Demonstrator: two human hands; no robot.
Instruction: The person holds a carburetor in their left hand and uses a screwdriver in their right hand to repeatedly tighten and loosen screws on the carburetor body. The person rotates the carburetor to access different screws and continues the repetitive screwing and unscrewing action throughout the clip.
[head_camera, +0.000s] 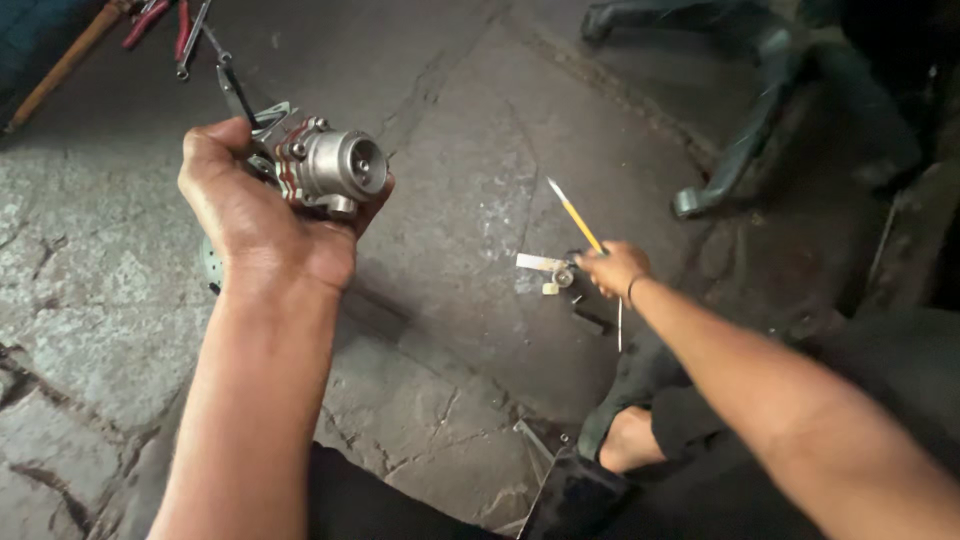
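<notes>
My left hand (262, 215) is raised over the concrete floor and grips a small grey metal pump-like part (335, 166) with a round cylinder end and a reddish gasket line. My right hand (612, 268) is stretched out low to the right, closed on a yellow-handled screwdriver (574, 214) whose tip points up and to the left. Just left of that hand, small loose parts (553, 274) lie on the floor, among them a pale strip and a little round piece.
Cracked concrete floor (450, 150) all around. Red-handled pliers (160, 20), a wrench (192, 38) and a wooden handle (60, 68) lie at the top left. A dark green plastic chair base (745, 140) stands at the top right. My foot (630, 440) and dark trousers are at the bottom.
</notes>
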